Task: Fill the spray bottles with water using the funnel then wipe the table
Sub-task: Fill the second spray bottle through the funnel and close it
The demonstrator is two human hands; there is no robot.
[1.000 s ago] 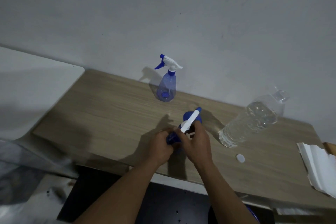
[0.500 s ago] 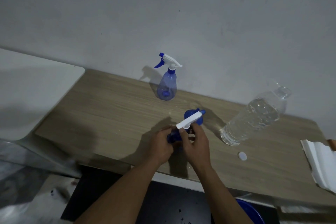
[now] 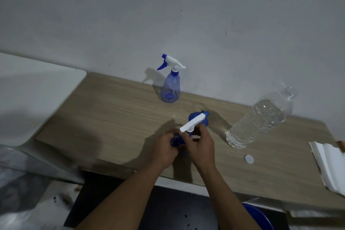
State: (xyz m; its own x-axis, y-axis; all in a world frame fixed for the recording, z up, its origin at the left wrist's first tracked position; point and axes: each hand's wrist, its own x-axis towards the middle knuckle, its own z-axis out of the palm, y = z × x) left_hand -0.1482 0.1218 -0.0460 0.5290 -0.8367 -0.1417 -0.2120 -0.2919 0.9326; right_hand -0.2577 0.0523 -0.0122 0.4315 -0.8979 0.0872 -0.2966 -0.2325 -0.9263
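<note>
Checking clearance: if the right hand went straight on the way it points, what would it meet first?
The right hand grips the white spray head, so that comes first; beyond it, probably the upright spray bottle, though depth is unclear.

Dim grey room.
We see a scuffed wall (image 3: 168,15) beyond the grip, a wooden table (image 3: 112,108) beneath it, a white surface (image 3: 28,99) leftward.

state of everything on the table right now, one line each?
far spray bottle: upright, trigger head on
near spray bottle: gripped by left hand; right hand pinches its trigger head
water bottle: upright, uncapped, holds water
cap: loose on table
white cloth: folded, at table's right end
</note>
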